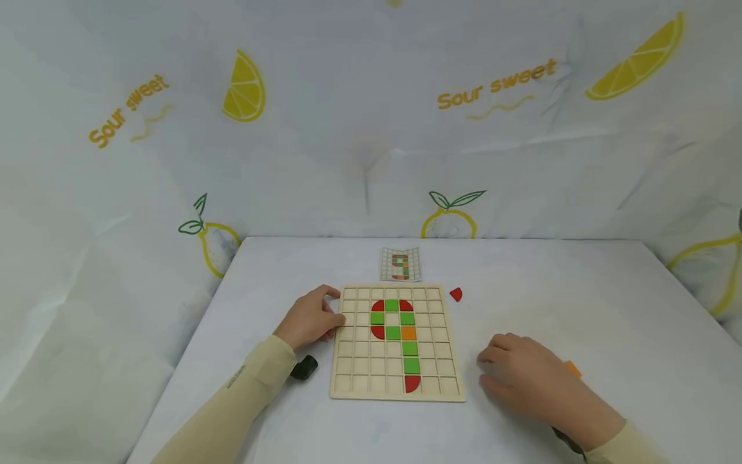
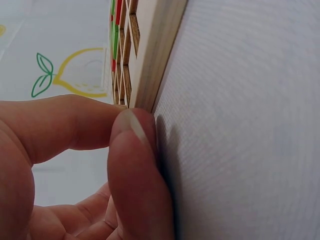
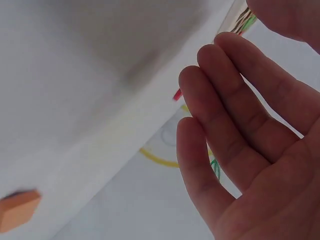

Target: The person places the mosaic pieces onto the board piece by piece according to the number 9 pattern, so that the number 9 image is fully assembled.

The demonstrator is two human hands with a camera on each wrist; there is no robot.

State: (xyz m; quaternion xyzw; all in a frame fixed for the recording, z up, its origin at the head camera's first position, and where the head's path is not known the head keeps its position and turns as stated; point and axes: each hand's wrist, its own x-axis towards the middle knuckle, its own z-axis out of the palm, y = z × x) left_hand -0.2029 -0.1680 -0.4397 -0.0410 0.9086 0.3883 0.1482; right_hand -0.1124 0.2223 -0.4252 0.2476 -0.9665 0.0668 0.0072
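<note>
A wooden grid board [image 1: 361, 366] lies flat on the table. Red rounded, green square and orange square pieces fill some of its cells in a shape like a 9. At the board's left edge my left hand [image 1: 312, 318] grips the rim; in the left wrist view the thumb and a finger meet there. My right hand [image 1: 530, 374] hovers right of the board, palm toward the table, its fingers loosely bent and holding nothing. A red quarter-round piece [image 1: 456, 294] lies beyond the board's upper right corner. An orange piece [image 1: 572, 368], partly hidden in the head view, lies beside the right hand.
Behind the board lies a small pattern card [image 1: 400, 265] showing the same figure. The white table [image 1: 522, 277] ends at a pale cloth backdrop [image 1: 348, 129] printed with lemons. Dark straps show at both wrists.
</note>
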